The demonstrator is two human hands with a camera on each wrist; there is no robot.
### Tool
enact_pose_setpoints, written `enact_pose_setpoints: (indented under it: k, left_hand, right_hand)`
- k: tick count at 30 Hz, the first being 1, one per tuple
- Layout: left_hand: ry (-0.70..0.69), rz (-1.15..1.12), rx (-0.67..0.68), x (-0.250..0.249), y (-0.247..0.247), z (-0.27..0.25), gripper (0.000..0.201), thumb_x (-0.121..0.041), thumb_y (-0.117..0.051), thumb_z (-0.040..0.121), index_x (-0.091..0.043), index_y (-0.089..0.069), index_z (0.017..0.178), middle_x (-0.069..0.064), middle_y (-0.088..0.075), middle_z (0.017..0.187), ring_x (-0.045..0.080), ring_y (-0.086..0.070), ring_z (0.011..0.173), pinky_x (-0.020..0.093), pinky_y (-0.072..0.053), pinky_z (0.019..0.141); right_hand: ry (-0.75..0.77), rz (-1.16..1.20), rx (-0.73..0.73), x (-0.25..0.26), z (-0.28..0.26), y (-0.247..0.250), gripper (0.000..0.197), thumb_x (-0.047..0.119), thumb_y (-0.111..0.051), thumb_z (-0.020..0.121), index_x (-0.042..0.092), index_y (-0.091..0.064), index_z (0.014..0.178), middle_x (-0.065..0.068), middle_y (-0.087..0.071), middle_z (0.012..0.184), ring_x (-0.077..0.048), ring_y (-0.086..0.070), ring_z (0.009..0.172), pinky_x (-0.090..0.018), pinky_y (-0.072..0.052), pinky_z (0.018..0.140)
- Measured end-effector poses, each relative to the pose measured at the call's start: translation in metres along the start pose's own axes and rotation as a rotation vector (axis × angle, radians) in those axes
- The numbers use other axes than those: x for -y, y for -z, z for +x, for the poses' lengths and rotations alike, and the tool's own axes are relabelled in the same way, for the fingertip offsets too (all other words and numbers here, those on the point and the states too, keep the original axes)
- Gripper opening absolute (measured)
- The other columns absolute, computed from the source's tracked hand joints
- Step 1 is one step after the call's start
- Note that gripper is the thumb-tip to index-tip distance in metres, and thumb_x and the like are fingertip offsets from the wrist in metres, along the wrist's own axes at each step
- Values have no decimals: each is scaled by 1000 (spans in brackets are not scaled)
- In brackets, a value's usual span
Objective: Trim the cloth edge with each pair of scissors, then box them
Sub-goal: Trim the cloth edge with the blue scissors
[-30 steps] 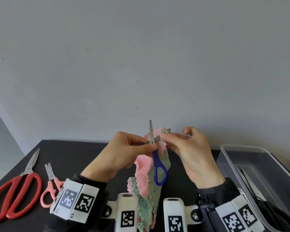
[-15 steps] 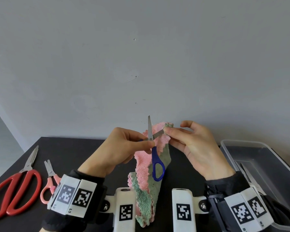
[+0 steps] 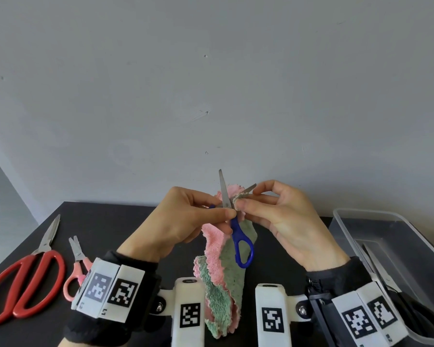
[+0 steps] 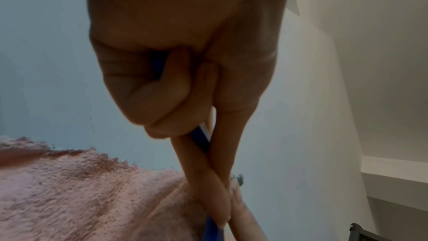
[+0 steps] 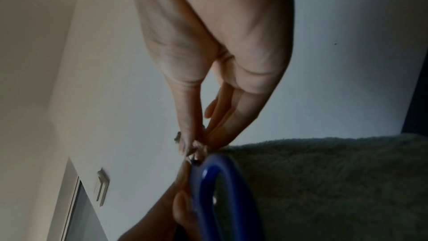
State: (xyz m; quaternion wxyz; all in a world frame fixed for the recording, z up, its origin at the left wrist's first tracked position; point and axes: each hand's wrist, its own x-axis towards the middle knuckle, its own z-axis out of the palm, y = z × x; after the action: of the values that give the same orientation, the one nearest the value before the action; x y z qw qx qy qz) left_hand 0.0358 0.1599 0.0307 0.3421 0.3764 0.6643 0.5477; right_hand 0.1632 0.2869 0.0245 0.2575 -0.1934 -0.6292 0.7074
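Note:
A pink and green cloth (image 3: pixel 223 261) hangs in the air between both hands over the black table. My left hand (image 3: pixel 186 219) grips the blue-handled scissors (image 3: pixel 238 236), whose blades stand spread apart at the cloth's top edge. One blue loop (image 5: pixel 222 195) hangs free below the hand. My right hand (image 3: pixel 268 211) pinches the top corner of the cloth (image 5: pixel 324 180) between thumb and fingers, right beside the blades. The left wrist view shows the pink side of the cloth (image 4: pixel 92 195) and my fingers curled round the blue handle (image 4: pixel 200 140).
Big red-handled scissors (image 3: pixel 23 279) and small pink-handled scissors (image 3: pixel 77 269) lie on the table (image 3: pixel 110 226) at the left. A clear plastic box (image 3: pixel 386 236) stands at the right with dark-handled scissors (image 3: pixel 396 291) inside. A plain wall is behind.
The scissor blades have spread wider at the cloth's top edge. Both hands have shifted slightly with the cloth; the right hand keeps its pinch.

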Motion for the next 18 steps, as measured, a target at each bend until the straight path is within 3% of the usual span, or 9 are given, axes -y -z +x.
enact_pose_setpoints:
  k: [4,7,13,18]
  left_hand:
    - [16,32,-3,0,0,0,9,-24,-75,72,-16,-79,74,9,-63,51,13,-20,38,17,-18,34]
    - [9,62,-5,1,-3,1,15,-29,-76,70,-17,-80,79,6,-54,44,14,-21,38,17,-19,35]
    - [33,79,-38,3,0,1,12,-23,-78,73,-10,-77,72,6,-50,41,10,-28,32,15,-23,34]
    - [38,85,-43,3,1,0,12,-22,-79,71,-13,-76,65,8,-52,42,11,-26,33,16,-23,34]
  right_hand:
    - [-1,-38,-41,-1,0,-2,37,0,-77,71,10,-45,87,-15,-73,76,-24,-71,71,-35,-59,75]
    - [8,-29,-86,1,-1,-1,44,-1,-76,73,14,-37,89,-23,-72,83,-27,-71,71,-37,-60,77]
    - [33,55,-129,0,-1,3,49,-8,-73,73,14,-31,86,-10,-71,66,-25,-70,66,-29,-59,67]
    - [63,72,-184,2,-1,5,51,-9,-72,74,16,-29,84,-16,-73,73,-26,-72,71,-30,-60,68]
